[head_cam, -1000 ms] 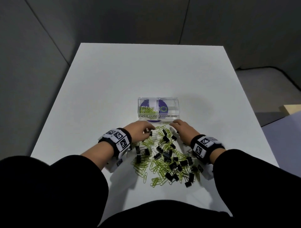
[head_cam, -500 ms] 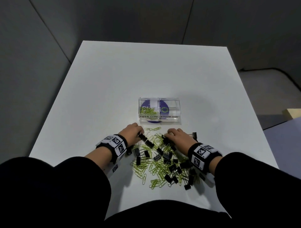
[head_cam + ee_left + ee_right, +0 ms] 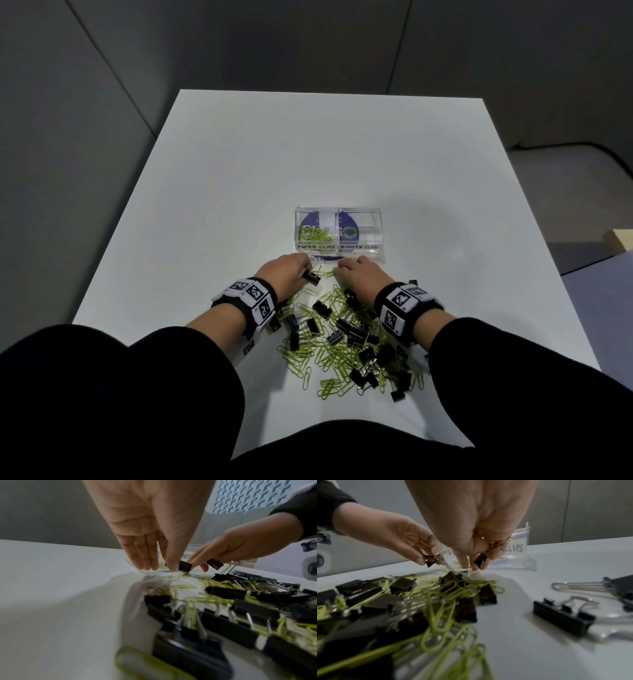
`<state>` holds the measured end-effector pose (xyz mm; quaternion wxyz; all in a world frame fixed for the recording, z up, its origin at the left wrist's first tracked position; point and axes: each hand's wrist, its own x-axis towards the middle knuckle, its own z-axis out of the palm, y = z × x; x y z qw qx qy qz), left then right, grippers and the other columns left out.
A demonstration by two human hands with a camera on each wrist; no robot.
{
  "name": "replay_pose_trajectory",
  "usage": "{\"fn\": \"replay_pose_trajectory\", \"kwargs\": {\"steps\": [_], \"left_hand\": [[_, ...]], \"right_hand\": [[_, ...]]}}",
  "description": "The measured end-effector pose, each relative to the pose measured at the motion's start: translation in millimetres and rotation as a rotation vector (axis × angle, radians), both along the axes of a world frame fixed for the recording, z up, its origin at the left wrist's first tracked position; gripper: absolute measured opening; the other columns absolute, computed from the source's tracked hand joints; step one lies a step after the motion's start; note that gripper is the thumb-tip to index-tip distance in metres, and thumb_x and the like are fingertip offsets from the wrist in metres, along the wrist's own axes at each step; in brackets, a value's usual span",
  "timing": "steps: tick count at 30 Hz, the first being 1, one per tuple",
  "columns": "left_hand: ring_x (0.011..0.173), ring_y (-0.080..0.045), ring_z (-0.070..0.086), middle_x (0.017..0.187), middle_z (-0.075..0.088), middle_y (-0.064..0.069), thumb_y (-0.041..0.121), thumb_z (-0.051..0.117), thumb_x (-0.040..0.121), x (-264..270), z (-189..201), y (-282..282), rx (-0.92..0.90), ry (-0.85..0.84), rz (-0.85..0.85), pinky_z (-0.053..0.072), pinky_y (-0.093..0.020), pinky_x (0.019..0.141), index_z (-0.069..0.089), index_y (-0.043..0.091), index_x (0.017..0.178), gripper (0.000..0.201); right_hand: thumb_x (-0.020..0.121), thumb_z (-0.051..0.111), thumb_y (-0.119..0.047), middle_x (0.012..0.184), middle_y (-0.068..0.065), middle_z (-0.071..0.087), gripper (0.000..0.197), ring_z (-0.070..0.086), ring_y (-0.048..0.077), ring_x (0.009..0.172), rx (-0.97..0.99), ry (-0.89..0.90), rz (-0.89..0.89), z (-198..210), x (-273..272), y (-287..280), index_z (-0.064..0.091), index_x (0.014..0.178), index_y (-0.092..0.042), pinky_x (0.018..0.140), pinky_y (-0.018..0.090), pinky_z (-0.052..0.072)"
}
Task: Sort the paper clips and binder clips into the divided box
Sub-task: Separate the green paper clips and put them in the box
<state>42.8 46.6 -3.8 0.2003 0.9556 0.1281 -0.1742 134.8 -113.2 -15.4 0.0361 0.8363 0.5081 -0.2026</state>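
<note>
A: Binder clips, black ones, lie mixed with the paper clips [image 3: 329,356] in one loose pile on the white desk [image 3: 239,171], just in front of the person. Where is the box?

B: Beyond the pile. It is the clear divided box [image 3: 339,236], with two hand-lettered labels on its near wall: PAPER CLIPS on the left, BINDER CLIPS on the right. A small heap of yellow-green paper clips already sits in the left compartment; I can make out none in the right one.

A: And the hands?

B: Both are at the far edge of the pile, just short of the box. The left hand [image 3: 287,274] pinches a black binder clip [image 3: 311,277] between thumb and fingertips, its wire handles pointing towards the box. The left wrist view shows the same clip [image 3: 185,566] at the thumb tip, close above the desk.

A: The right one?

B: The right hand [image 3: 356,277] has its fingers curled downward. In the right wrist view, another binder clip [image 3: 480,560] is nipped between them, its handles running up into the hand, while a fingertip reaches down to the desk by a paper clip.

A: Anything apart from the pile?

B: A few binder clips [image 3: 563,616] lie on their own to the right of that hand.
</note>
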Motion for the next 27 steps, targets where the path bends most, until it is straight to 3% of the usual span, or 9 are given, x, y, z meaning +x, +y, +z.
{"fn": "replay_pose_trajectory", "kwargs": {"steps": [8, 12, 15, 20, 22, 25, 27], "left_hand": [[0.108, -0.023, 0.057, 0.121, 0.061, -0.006, 0.024, 0.053, 0.093, -12, -12, -26, -0.106, 0.046, -0.136, 0.044, -0.033, 0.089, 0.048, 0.014, 0.122, 0.032], [0.105, -0.019, 0.059, 0.119, 0.062, 0.0, 0.028, 0.054, 0.092, -13, -8, -20, -0.089, -0.06, -0.046, 0.048, -0.031, 0.088, 0.052, 0.019, 0.119, 0.029], [0.108, -0.019, 0.056, 0.12, 0.059, 0.0, 0.027, 0.054, 0.091, -6, -7, -8, -0.006, -0.121, 0.037, 0.046, -0.032, 0.087, 0.054, 0.019, 0.116, 0.026], [0.119, -0.021, 0.051, 0.134, 0.05, -0.001, 0.029, 0.053, 0.092, 4, -13, -4, 0.036, -0.056, 0.063, 0.047, -0.037, 0.093, 0.047, 0.023, 0.13, 0.039], [0.121, -0.023, 0.049, 0.137, 0.046, -0.003, 0.033, 0.052, 0.092, 3, -14, -1, 0.031, -0.009, 0.067, 0.047, -0.039, 0.095, 0.04, 0.022, 0.137, 0.048], [0.119, -0.023, 0.05, 0.133, 0.048, -0.005, 0.038, 0.047, 0.093, -6, -10, 11, 0.038, 0.023, 0.07, 0.047, -0.039, 0.096, 0.046, 0.022, 0.132, 0.043], [0.116, -0.023, 0.052, 0.13, 0.049, -0.006, 0.039, 0.049, 0.091, -16, -7, 19, 0.046, 0.08, 0.04, 0.045, -0.037, 0.095, 0.049, 0.021, 0.129, 0.041]], "right_hand": [[0.088, 0.05, 0.001, 0.139, 0.012, 0.039, 0.054, 0.036, 0.029, 0.126, -0.05, 0.024, 0.034, -5, -12, -36, 0.04, 0.139, -0.016, 0.106, 0.036, 0.034], [0.083, 0.052, 0.011, 0.135, 0.012, 0.048, 0.049, 0.045, 0.026, 0.122, 0.193, 0.04, -0.044, 0, -1, -47, 0.052, 0.128, -0.009, 0.106, 0.031, 0.039], [0.08, 0.046, 0.017, 0.129, 0.015, 0.051, 0.045, 0.048, 0.03, 0.118, 0.264, 0.015, -0.092, 4, 16, -43, 0.056, 0.119, -0.002, 0.097, 0.034, 0.044], [0.087, 0.056, -0.001, 0.127, 0.015, 0.057, 0.03, 0.055, 0.03, 0.116, 0.242, -0.008, -0.049, -5, 23, -33, 0.06, 0.116, -0.004, 0.097, 0.038, 0.049], [0.083, 0.061, -0.001, 0.119, 0.019, 0.064, 0.028, 0.06, 0.035, 0.108, 0.283, -0.057, -0.054, -6, 23, -38, 0.064, 0.112, -0.003, 0.09, 0.043, 0.051], [0.09, 0.052, -0.01, 0.126, 0.015, 0.058, 0.032, 0.052, 0.035, 0.115, 0.191, -0.161, -0.215, -2, 31, -55, 0.057, 0.121, -0.007, 0.093, 0.044, 0.045], [0.095, 0.044, -0.019, 0.133, 0.011, 0.052, 0.034, 0.047, 0.031, 0.12, 0.056, -0.137, -0.369, 2, 34, -69, 0.051, 0.127, -0.01, 0.097, 0.042, 0.044]]}}
